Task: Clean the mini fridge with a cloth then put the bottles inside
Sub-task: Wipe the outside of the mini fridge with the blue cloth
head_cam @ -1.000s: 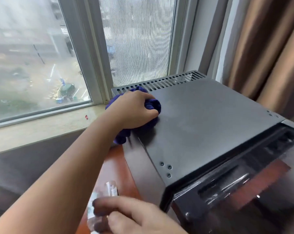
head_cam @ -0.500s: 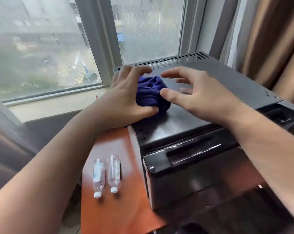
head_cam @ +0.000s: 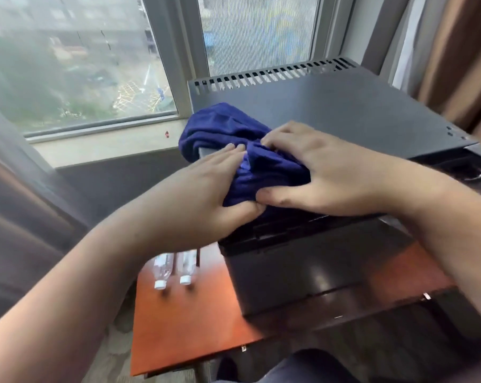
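A dark blue cloth (head_cam: 228,134) lies bunched on the front left corner of the black mini fridge (head_cam: 344,111), hanging partly over its left edge. My right hand (head_cam: 330,175) grips the cloth's near end, fingers curled into it and thumb underneath. Against the cloth's left side my left hand (head_cam: 203,189) rests with straight fingers, its thumb touching the lower fold. The fridge door (head_cam: 303,272) is closed. Two small clear bottles (head_cam: 175,268) with white caps lie side by side on the orange table (head_cam: 184,333), left of the fridge.
A window and pale sill (head_cam: 109,147) run behind the fridge. Brown curtains (head_cam: 460,56) hang at the right, a grey curtain (head_cam: 18,189) at the left. The fridge top has a vent slot row (head_cam: 272,73) at the back. My knee (head_cam: 303,366) shows below the table.
My right hand has come from hovering over the cloth to gripping it. The cloth has shifted toward the fridge's front left corner and spread out, and my left hand has flattened against it.
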Demonstrator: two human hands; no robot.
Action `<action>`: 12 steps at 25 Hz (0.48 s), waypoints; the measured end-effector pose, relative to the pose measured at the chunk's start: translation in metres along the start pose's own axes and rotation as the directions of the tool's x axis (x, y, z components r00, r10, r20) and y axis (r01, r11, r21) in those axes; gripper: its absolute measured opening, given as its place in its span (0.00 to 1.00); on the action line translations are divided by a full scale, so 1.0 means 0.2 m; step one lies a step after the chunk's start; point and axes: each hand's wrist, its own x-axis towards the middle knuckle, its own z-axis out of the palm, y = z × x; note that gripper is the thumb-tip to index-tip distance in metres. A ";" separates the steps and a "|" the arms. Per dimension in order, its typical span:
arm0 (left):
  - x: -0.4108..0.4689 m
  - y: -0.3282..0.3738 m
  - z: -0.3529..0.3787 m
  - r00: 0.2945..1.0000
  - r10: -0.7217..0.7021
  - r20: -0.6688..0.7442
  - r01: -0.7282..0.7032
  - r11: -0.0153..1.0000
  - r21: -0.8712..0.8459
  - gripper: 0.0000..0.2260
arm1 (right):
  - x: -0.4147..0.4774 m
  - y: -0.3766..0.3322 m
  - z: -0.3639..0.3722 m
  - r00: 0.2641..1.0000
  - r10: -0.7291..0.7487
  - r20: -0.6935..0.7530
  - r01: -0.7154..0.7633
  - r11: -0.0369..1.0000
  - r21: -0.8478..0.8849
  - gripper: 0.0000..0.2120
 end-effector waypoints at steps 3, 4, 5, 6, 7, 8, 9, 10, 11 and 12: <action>0.08 0.15 0.06 1.000 -0.004 0.017 0.003 0.997 0.071 0.30 | -0.18 0.07 0.02 0.995 0.023 -0.101 -0.024 1.000 -0.009 0.35; 0.14 0.20 0.06 1.000 -0.007 0.018 0.006 0.998 0.060 0.30 | -0.22 0.11 0.00 0.990 0.065 -0.126 -0.068 0.998 -0.014 0.36; 0.22 0.24 0.08 1.000 -0.006 0.025 0.004 0.999 0.045 0.28 | -0.24 0.16 -0.02 0.982 0.119 -0.145 -0.121 0.993 -0.007 0.38; 0.30 0.28 0.09 0.999 0.009 0.033 -0.010 0.999 0.031 0.26 | -0.26 0.21 -0.06 0.972 0.171 -0.162 -0.173 0.985 0.003 0.39; 0.39 0.31 0.11 0.999 0.020 0.040 -0.021 1.000 0.016 0.24 | -0.29 0.26 -0.10 0.960 0.220 -0.175 -0.221 0.975 0.013 0.39; 0.46 0.34 0.13 0.999 0.022 0.049 -0.022 1.000 0.003 0.23 | -0.30 0.30 -0.14 0.946 0.263 -0.190 -0.263 0.964 0.023 0.38; 0.52 0.36 0.14 0.998 0.025 0.055 -0.025 1.000 0.004 0.23 | -0.31 0.33 -0.18 0.932 0.303 -0.198 -0.303 0.952 0.033 0.38; 0.58 0.36 0.15 0.999 0.034 0.043 -0.035 0.999 0.029 0.25 | -0.31 0.35 -0.21 0.922 0.339 -0.185 -0.337 0.941 0.041 0.35; 0.62 0.35 0.14 0.999 0.044 0.015 -0.045 0.996 0.080 0.28 | -0.29 0.37 -0.23 0.914 0.376 -0.149 -0.373 0.926 0.049 0.33; 0.65 0.32 0.12 0.999 0.047 -0.005 -0.045 0.990 0.136 0.34 | -0.26 0.37 -0.24 0.903 0.415 -0.112 -0.410 0.910 0.060 0.31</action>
